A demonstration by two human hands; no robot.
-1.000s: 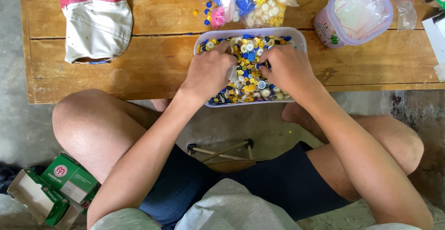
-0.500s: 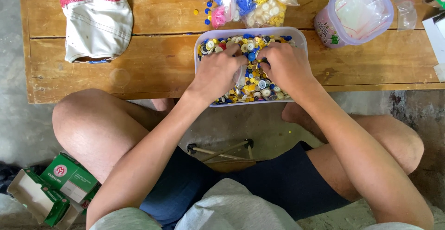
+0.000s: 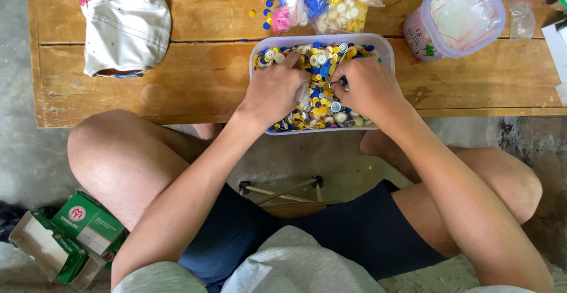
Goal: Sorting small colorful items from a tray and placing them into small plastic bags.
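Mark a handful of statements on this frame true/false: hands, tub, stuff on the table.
1. Both hands, left hand and right hand, are inside the rectangular tub of mixed small pieces. True.
2. The pieces in the tub are all one colour. False: blue, yellow and white pieces are mixed.
3. A red and white cap lies on the wooden table to the left of the tub. True.
4. The round lidded container sits on the floor. False: it stands on the table, to the right of the tub.
5. Green boxes lie on the floor. True.
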